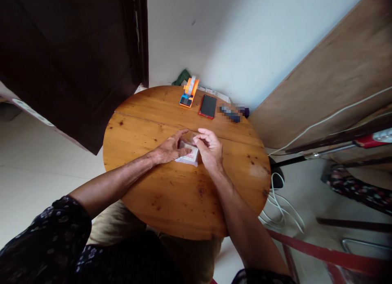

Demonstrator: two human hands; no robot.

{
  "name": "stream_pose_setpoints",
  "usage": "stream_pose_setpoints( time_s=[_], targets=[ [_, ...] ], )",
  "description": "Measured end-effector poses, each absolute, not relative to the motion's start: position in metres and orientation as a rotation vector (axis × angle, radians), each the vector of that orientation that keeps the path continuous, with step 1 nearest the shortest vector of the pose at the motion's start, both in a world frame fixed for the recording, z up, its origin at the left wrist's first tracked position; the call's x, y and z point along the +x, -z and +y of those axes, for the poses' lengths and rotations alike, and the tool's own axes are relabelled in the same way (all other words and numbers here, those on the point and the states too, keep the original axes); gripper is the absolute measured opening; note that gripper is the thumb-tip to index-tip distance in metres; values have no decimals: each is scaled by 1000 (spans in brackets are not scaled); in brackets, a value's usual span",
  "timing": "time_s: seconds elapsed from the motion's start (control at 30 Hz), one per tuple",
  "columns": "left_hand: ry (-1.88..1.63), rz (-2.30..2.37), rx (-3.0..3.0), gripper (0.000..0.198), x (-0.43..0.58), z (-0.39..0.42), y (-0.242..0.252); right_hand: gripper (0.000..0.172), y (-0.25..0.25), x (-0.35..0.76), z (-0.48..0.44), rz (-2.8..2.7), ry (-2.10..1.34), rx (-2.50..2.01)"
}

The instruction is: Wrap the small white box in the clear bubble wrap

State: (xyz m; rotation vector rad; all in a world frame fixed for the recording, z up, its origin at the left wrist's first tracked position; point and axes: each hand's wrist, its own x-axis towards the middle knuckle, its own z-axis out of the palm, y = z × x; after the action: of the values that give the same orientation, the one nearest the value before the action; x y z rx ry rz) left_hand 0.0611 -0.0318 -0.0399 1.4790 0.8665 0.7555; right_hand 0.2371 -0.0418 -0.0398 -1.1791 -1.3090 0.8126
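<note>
A small white packet with red print (pixel 192 155) lies near the middle of the round wooden table, with clear plastic wrap around it. My left hand (pixel 169 150) rests over its left side, the thumb across its top and the fingers along its far edge, gripping it against the table. At its far right corner, my right hand (pixel 211 148) pinches with thumb and forefinger at a piece of clear film (pixel 193 138). The film is thin and partly hidden by the fingers.
Toward the table's (pixel 183 202) far edge are an orange and blue tape dispenser (pixel 189 92), a dark-screened phone with a red edge (pixel 208 106) and a blurred dark object (pixel 230 113). A white wall stands behind. White cables (pixel 280 206) lie on the floor at right.
</note>
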Motion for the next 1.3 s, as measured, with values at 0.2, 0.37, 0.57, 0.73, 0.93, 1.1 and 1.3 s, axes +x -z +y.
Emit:
stream_pose_setpoints(
  time_s=[0.2,0.37,0.57,0.73,0.93,1.1,1.3],
  targets=[
    [-784,873,1490,77,61,-29,40,27,37,234,-48,-1428,-750,-1136],
    [-829,855,1440,73,61,-25,44,19,34,233,-51,-1480,-726,-1121],
    [-858,914,1435,69,60,-21,44,17,37,231,-51,-1514,-694,-1121],
    [-816,950,1458,59,57,-19,41,18,39,231,-53,-1592,-618,-1127],
    [-811,877,1376,49,53,-15,42,22,43,234,-55,-1690,-503,-1114],
    [-823,859,1336,47,53,-14,43,21,42,235,-57,-1736,-472,-1122],
    [-812,935,1332,40,53,-16,39,20,29,239,-59,-1937,-357,-1115]
  ],
)
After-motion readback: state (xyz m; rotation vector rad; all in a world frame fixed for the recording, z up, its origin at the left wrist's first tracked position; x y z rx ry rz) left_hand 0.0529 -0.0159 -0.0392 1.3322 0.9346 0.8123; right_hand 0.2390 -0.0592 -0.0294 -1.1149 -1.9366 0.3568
